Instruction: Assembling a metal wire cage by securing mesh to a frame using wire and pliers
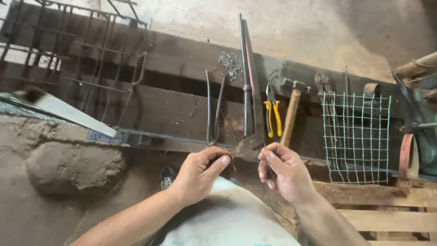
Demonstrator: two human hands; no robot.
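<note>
A: Going left to right, what did the hands have?

B: The left hand [199, 175], at seven o'clock from the middle of the view, had its grip pinched narrow, thumb on forefinger, on the end of a thin dark length of wire [264, 152]. The right hand [283, 171], at five o'clock, pinched the same wire close, with a strand trailing down past the wrist. Between them lay the rusty flat head of a long iron tool [249, 146], at the near edge of the dark wooden tabletop [173, 111].

A: How should that step have been handled, in your view?

B: I judged short, tight pinches best, both hands near the iron head, keeping the wire taut so it did not kink.

A: Any containers?

B: None that I could see. The yellow-handled pliers [273, 116], wooden-handled hammer [291, 114] and green square wire mesh panel [356, 136] at two to three o'clock lay loose on the tabletop.
</note>
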